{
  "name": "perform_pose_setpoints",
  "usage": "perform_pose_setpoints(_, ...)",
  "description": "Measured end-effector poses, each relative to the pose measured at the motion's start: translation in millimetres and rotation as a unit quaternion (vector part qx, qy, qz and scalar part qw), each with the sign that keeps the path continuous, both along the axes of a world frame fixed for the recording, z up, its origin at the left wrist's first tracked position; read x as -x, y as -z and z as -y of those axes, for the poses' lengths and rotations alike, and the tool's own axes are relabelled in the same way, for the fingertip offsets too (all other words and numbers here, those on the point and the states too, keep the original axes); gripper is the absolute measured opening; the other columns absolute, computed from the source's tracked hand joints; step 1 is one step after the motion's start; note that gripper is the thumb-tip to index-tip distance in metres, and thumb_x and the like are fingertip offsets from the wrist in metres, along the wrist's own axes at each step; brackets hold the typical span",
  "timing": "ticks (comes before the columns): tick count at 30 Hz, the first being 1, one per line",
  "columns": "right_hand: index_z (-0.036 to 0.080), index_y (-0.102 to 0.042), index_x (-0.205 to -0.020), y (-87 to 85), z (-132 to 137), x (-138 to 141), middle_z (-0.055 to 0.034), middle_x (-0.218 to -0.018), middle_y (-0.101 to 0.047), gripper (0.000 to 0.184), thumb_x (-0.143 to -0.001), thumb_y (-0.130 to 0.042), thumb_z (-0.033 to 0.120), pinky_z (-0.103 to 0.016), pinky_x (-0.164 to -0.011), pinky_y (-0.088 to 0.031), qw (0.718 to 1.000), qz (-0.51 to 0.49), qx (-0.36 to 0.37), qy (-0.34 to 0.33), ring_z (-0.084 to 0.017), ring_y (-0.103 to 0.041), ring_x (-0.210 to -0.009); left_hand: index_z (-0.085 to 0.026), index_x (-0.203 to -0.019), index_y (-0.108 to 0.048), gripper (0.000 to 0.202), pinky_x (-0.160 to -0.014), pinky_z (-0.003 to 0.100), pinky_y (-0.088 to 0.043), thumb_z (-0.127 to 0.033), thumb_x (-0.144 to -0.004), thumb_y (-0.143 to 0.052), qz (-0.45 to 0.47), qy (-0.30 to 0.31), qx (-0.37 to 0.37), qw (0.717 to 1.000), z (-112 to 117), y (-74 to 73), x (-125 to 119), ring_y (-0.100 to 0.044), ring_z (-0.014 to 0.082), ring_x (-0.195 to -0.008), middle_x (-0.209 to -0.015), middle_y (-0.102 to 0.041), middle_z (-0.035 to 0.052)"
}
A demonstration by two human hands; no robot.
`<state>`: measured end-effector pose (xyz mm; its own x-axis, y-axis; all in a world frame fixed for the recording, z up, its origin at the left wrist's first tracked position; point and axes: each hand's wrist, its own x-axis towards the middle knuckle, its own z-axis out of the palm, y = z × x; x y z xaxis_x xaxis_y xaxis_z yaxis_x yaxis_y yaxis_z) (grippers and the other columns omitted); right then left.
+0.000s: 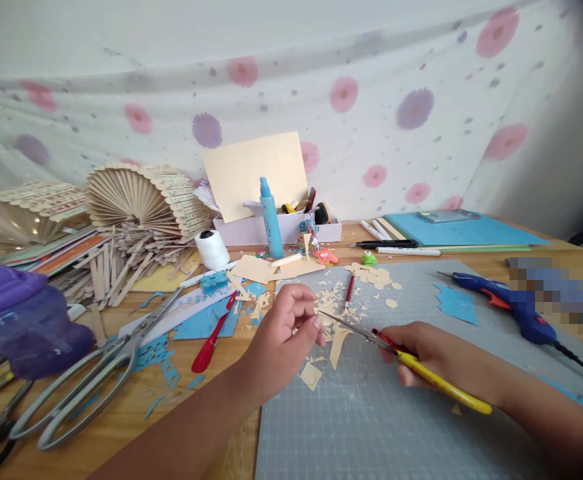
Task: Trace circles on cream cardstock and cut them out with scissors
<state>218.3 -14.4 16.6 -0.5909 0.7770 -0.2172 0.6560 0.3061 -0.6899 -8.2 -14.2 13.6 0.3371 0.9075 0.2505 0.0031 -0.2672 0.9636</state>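
My right hand (418,353) is wrapped around small scissors (366,331) with a yellow and a red handle. Their thin blades point left, with the tips close to the fingers of my left hand (294,327). That hand is closed in a pinch above the grey cutting mat (371,413); what it holds, if anything, blends with the cream scraps behind. Cut cream paper bits (334,297) lie scattered beyond my fingers, with a strip (338,347) and a squarish piece (311,377) nearer. A thin dark red stick (350,291) rests among the bits.
Large silver scissors (131,353) and a red craft knife (214,337) lie left. A blue glue gun (511,303) with its cord sits right. A blue bottle (271,223) and a white thread spool (212,249) stand behind; wooden stick fans (141,200) are at back left.
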Motion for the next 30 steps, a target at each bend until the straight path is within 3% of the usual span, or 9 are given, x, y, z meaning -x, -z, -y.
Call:
perform_pose_setpoints(6, 0.017, -0.045, -0.072, -0.4, 1.9, -0.1, 0.0058, -0.057, -0.036, 0.003, -0.072, -0.047, 0.019, -0.018, -0.047, -0.024, 0.999, -0.027, 0.037, -0.018, -0.007, -0.031, -0.053, -0.023, -0.092, -0.034, 0.016, -0.061, 0.025, -0.042, -0.015, -0.081, -0.042, -0.009, 0.018, -0.017, 1.000, 2.6, -1.8, 1.4, -0.054, 0.0077, -0.059, -0.069, -0.047, -0.0053)
perform_pose_setpoints(19, 0.018, -0.048, -0.066, -5.6, 5.1, 4.3, 0.0045, -0.059, -0.047, 0.005, -0.067, -0.046, 0.014, -0.018, -0.051, -0.030, 1.000, -0.008, 0.019, -0.004, -0.010, -0.041, -0.057, -0.024, -0.096, -0.036, 0.020, -0.056, 0.022, -0.041, -0.017, -0.080, -0.045, -0.063, 0.017, -0.014, 0.998, 4.9, -0.3, 5.8, -0.056, 0.0103, -0.063, -0.067, -0.053, -0.0041)
perform_pose_setpoints(25, 0.017, -0.046, -0.062, -6.1, 4.9, 4.9, 0.0050, -0.055, -0.044, 0.005, -0.067, -0.047, 0.016, -0.018, -0.048, -0.027, 1.000, 0.005, 0.014, 0.004, -0.009, -0.038, -0.054, -0.024, -0.096, -0.036, 0.019, -0.060, 0.025, -0.043, -0.019, -0.080, -0.045, -0.040, 0.021, -0.004, 0.999, 5.3, 1.8, 5.3, -0.056, 0.0107, -0.062, -0.068, -0.052, -0.0039)
perform_pose_setpoints(30, 0.017, -0.050, -0.066, -7.2, 4.2, 4.6, 0.0046, -0.059, -0.052, 0.008, -0.067, -0.044, 0.012, -0.018, -0.050, -0.029, 1.000, -0.010, 0.025, -0.002, -0.008, -0.043, -0.055, -0.024, -0.093, -0.036, 0.020, -0.059, 0.026, -0.045, -0.016, -0.078, -0.045, 0.005, 0.009, 0.021, 1.000, 4.9, -1.2, 2.8, -0.056, 0.0090, -0.056, -0.064, -0.048, -0.0067)
